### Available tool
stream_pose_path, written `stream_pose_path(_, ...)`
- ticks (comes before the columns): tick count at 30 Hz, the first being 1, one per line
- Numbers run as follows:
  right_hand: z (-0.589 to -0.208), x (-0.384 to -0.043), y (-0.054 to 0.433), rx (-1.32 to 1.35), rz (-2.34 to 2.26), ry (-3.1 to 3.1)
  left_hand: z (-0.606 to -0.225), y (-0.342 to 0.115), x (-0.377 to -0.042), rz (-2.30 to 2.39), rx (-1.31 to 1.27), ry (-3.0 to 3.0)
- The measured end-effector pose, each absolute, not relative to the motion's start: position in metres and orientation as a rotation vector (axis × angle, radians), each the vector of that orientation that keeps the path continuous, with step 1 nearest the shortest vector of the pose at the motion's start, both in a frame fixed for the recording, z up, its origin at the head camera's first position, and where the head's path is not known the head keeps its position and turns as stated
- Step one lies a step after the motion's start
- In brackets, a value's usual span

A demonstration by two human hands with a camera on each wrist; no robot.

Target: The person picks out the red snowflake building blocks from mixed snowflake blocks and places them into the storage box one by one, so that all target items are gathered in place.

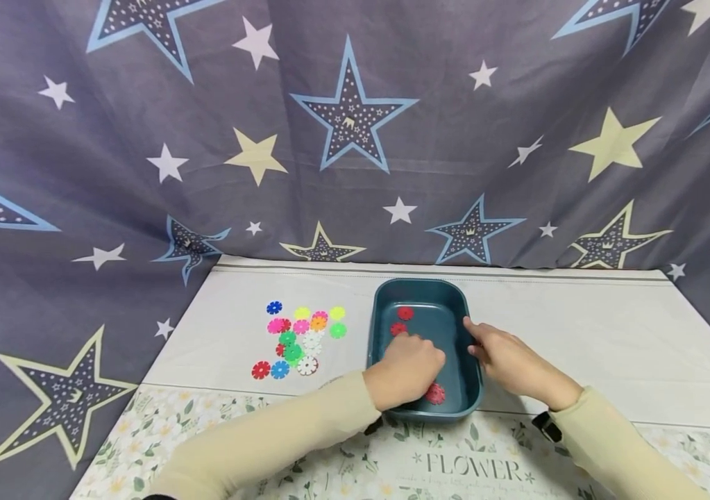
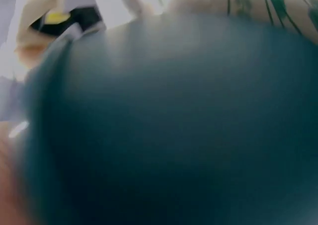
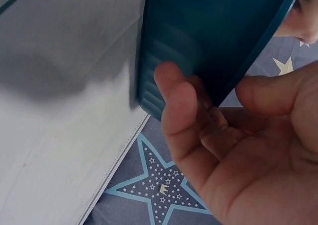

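Observation:
A dark teal rectangular tray (image 1: 375, 305) stands on the table in the head view. My left hand (image 1: 407, 371) reaches down into it with curled fingers; the fingertips are hidden, so I cannot tell whether they pinch a disc. Red notched plastic discs lie in the tray: one disc (image 1: 404, 313) towards the far end, another (image 1: 398, 328) right by the left fingers, and one (image 1: 434, 394) near the wrist. My right hand (image 1: 513, 361) grips the tray's right side, thumb at the rim and bent fingers against the outer wall (image 3: 179, 46). Blurred teal wall (image 2: 189, 111) fills most of the left wrist view.
Left of the tray, notched discs in several colours lie scattered, among them a blue disc (image 1: 274, 307), a green disc (image 1: 338, 330) and a red disc (image 1: 261, 369). A star-patterned curtain (image 1: 355, 201) hangs behind the table. A flowered cloth (image 1: 486, 465) covers the near edge.

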State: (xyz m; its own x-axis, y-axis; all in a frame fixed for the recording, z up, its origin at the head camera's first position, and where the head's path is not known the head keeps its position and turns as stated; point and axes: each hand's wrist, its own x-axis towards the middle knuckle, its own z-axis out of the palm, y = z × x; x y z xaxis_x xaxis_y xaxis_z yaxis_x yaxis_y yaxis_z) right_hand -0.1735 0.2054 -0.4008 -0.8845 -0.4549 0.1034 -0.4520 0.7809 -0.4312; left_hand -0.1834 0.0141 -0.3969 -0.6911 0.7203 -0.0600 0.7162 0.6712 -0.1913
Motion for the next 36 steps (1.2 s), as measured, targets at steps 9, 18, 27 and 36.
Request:
stream_pose_path(9, -0.403, -0.174, 0.205, -0.772, -0.714, 2.967, -0.363, -0.066, -0.197, -0.171, -1.123, -2.827)
stream_pose_path(18, -0.403, -0.172, 0.205, -0.75, -0.716, 2.956, -0.356, -0.161, -0.205, -0.353, -0.85, -2.869)
stream_pose_path(27, -0.4, -0.171, 0.203, -0.768, -0.708, 2.968, -0.394, -0.238, -0.203, -0.408, -0.568, -3.14)
stream_pose_path(36, -0.402, -0.172, 0.203, -0.777, -0.707, 2.981, -0.422, -0.262, -0.199, -0.408, -0.615, -3.188)
